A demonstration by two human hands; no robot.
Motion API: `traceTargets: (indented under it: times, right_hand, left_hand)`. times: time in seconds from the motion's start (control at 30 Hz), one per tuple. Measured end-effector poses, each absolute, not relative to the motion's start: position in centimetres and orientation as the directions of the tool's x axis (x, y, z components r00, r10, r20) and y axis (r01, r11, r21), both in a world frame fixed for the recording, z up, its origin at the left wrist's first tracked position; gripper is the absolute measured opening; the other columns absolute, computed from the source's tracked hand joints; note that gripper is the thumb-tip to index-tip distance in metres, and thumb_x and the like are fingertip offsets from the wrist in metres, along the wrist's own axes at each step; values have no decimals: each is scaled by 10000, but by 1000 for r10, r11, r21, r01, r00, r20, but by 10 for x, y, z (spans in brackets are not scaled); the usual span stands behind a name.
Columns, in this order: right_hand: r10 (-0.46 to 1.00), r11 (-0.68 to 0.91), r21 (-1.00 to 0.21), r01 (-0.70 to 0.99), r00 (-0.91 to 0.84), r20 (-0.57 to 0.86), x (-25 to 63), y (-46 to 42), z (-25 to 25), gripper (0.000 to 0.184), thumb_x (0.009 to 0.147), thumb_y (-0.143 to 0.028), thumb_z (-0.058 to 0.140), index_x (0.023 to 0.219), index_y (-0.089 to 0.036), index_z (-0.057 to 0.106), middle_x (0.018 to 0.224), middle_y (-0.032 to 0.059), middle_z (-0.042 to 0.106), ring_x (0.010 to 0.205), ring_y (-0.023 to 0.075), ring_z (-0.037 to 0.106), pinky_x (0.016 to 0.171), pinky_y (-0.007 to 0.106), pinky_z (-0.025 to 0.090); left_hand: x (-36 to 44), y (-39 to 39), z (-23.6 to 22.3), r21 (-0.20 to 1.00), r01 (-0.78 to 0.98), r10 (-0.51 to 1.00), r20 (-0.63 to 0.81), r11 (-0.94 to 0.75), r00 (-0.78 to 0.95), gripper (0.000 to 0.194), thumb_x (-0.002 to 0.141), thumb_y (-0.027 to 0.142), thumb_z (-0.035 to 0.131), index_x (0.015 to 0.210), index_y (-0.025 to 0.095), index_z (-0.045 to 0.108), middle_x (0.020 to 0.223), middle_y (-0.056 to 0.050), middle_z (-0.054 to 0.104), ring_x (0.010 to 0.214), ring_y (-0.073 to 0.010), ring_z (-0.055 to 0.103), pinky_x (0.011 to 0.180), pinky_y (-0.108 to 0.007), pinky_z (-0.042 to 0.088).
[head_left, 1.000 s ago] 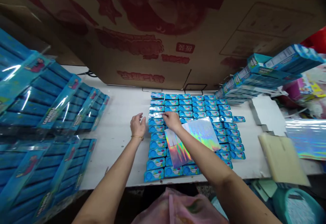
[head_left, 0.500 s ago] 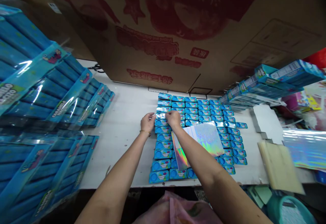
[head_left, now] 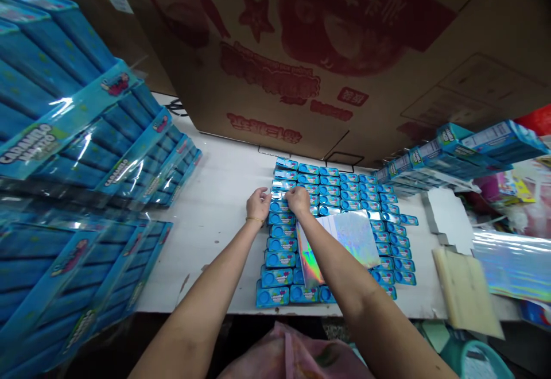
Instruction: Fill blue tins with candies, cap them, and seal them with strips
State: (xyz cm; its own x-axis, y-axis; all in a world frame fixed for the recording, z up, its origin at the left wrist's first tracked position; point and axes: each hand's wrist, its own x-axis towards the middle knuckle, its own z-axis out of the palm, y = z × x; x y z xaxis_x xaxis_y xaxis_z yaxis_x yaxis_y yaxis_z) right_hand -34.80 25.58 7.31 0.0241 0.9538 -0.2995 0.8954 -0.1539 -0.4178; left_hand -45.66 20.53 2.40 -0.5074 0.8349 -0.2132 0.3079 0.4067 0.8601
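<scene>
A small shiny strip [head_left: 279, 195] lies over the leftmost column of the blue boxes [head_left: 282, 245], toward the far end; the right hand [head_left: 298, 200] has its fingers drawn together, pinching the strip's right end; the left hand [head_left: 259, 202] (a thin bracelet at its wrist) is at the other end, fingers loosely curved, though whether they grip the strip I cannot tell; the strip is pale and glossy, partly hidden by the hands; the boxes lie in close columns, and a silvery rainbow sheet [head_left: 357, 235] rests across them under the right forearm; leftward, bare white desk [head_left: 228, 195] runs to the clear-wrapped packs [head_left: 77, 132]; a big carton [head_left: 322, 120] walls off the far edge; rightward, a narrower strip of desk separates the boxes from a yellowish pad [head_left: 467, 293], which overhangs the near edge.
</scene>
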Motion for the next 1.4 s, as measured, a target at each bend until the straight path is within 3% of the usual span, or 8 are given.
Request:
traceTargets:
  times: [0.17, 0.27, 0.6, 0.83, 1.1, 1.2, 1.3, 1.4]
  right_hand:
    - [927, -205, -493, 846, 6, -376, -335, 262, 68, 192, 693, -221, 480, 684, -155, 660, 530, 15, 598, 521, 121, 559, 473, 180, 349]
    - [951, -148, -497, 855, -16, -310, -331, 259, 73, 224, 727, -254, 464, 702, -167, 669, 568, 24, 618, 558, 124, 571, 502, 183, 365]
    - [970, -121, -254, 960, 60, -235, -350, 247, 79, 273, 795, -211, 400, 824, -149, 665, 815, 126, 642, 727, 208, 586, 588, 269, 385]
    - [844, 507, -46, 861, -507, -175, -335, 230, 83, 390, 832, -169, 346, 1201, -226, 462, 1090, 110, 516, 917, 215, 475, 764, 339, 330]
    - [783, 605, 95, 790, -570, -250, -322, 238, 92, 389, 813, -137, 360, 1174, -203, 490, 1016, 121, 534, 938, 242, 436, 792, 373, 275]
    - [814, 567, 55, 822, -549, -191, -296, 239, 105, 411, 798, -128, 380, 1177, -235, 498, 1065, 104, 528, 938, 233, 452, 783, 359, 304]
    - [874, 480, -75, 874, -484, -50, -244, 236, 115, 424, 792, -123, 390, 1188, -234, 492, 1089, 83, 532, 928, 204, 481, 784, 332, 348]
    - [887, 458, -207, 865, -461, 37, -187, 230, 113, 317, 810, -168, 408, 1068, -216, 587, 1012, 67, 578, 928, 191, 499, 813, 327, 381]
  left_hand:
    - [-456, 206, 27, 837, 340, 826, -210, 428, -523, 309, 691, 297, 521, 956, 153, 589, 702, -30, 596, 663, -149, 550, 661, -252, 418]
    - [-456, 206, 28, 833, 338, 823, -221, 438, -523, 302, 690, 299, 524, 953, 167, 592, 726, -29, 605, 681, -151, 559, 665, -251, 418]
    - [-455, 206, 24, 839, 330, 822, -216, 432, -526, 313, 690, 311, 519, 956, 162, 590, 715, -31, 608, 657, -149, 557, 655, -256, 418]
    - [-457, 206, 26, 838, 332, 830, -226, 433, -510, 301, 691, 296, 518, 959, 176, 582, 710, -18, 607, 632, -140, 555, 634, -245, 418]
    - [-455, 207, 32, 775, 451, 854, -212, 443, -475, 305, 729, 253, 468, 1008, 166, 554, 709, -30, 602, 702, -170, 567, 680, -272, 409]
    - [-455, 205, 36, 768, 489, 859, -151, 414, -490, 308, 738, 252, 465, 1016, 148, 544, 812, -68, 594, 776, -187, 559, 713, -292, 410]
    - [-443, 196, 48, 755, 591, 874, 53, 282, -484, 329, 768, 288, 440, 1052, 143, 523, 1000, -110, 553, 917, -208, 516, 794, -326, 384]
    - [-411, 187, 66, 686, 723, 971, 106, 83, -212, 310, 788, 357, 424, 1019, 192, 549, 1032, -86, 563, 979, -229, 480, 821, -359, 350]
